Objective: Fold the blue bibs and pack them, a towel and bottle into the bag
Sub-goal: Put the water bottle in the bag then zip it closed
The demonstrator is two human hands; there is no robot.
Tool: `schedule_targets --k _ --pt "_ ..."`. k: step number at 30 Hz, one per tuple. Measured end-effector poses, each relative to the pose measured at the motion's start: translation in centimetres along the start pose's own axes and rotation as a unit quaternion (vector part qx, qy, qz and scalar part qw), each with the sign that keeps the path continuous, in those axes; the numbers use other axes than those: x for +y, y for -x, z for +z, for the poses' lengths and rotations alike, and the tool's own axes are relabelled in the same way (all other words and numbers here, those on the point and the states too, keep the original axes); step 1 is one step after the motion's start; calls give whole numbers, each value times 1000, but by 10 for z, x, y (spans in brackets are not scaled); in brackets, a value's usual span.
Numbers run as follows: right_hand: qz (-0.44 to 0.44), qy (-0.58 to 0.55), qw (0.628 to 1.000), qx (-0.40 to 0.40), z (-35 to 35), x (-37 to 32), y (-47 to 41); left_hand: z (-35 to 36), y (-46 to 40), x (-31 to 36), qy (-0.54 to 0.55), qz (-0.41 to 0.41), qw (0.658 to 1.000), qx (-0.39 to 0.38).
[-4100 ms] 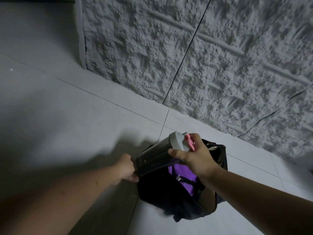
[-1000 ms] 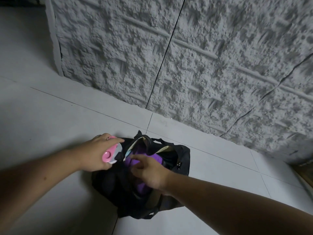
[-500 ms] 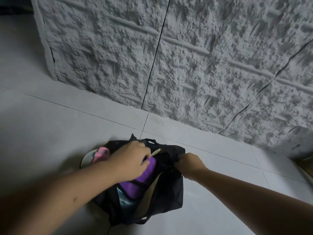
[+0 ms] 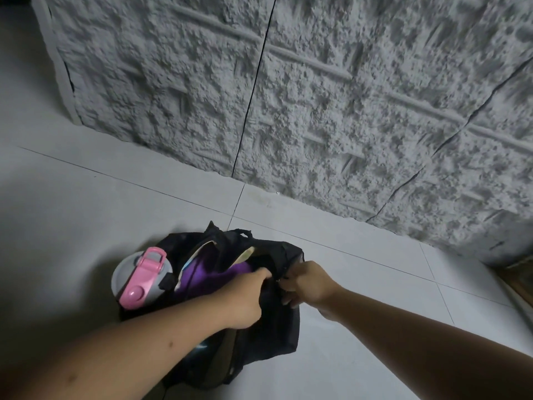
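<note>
A black bag [image 4: 277,321] lies open on the white tiled floor near the wall. The bottle [image 4: 141,277], with a grey lid and pink flip cap, stands in the bag's left side pocket. Purple cloth [image 4: 207,274] fills the main opening. My left hand [image 4: 245,295] pinches the bag's fabric at the right end of the opening. My right hand [image 4: 305,282] is closed on the bag's edge right beside it, at what looks like the zipper. No blue bibs show; whatever lies under the purple cloth is hidden.
A rough grey textured wall [image 4: 317,96] rises just behind the bag. White floor tiles [image 4: 72,212] spread to the left and right. A brown wooden edge [image 4: 519,278] shows at the far right.
My left hand left the bottle, now seated in the side pocket, and slid right across the purple cloth to the bag's right edge. My right hand came out of the bag and gripped that edge.
</note>
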State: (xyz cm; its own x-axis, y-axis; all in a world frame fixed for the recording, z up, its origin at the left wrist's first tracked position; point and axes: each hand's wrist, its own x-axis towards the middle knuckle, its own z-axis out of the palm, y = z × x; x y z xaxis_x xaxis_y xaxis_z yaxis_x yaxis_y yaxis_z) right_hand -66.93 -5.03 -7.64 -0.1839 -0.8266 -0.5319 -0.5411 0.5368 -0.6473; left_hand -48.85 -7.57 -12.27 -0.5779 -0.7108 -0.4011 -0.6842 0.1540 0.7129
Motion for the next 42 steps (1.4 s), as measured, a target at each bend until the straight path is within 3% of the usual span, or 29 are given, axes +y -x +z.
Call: schedule_targets --k 4,10,15,18,22,30,37,42 --pt "-27 -62 996 -60 -11 11 19 3 -3 7 117 36 992 21" --pt "-36 -181 973 -137 -14 24 40 14 0 14 209 78 973 62" --pt "-16 -219 968 -124 -13 30 44 9 15 27 113 120 971 172" --pt "-27 -202 972 -117 -11 28 44 8 18 31 50 175 975 131" --pt "-31 -184 976 -116 -10 23 43 3 17 35 -54 167 979 104" --pt "-17 -164 982 -92 -5 16 48 0 18 30 2 103 990 96" --pt "-17 -124 991 -38 3 9 50 6 25 17 -18 153 978 143" --pt "-57 -55 997 -9 7 10 51 9 16 20 19 102 974 199"
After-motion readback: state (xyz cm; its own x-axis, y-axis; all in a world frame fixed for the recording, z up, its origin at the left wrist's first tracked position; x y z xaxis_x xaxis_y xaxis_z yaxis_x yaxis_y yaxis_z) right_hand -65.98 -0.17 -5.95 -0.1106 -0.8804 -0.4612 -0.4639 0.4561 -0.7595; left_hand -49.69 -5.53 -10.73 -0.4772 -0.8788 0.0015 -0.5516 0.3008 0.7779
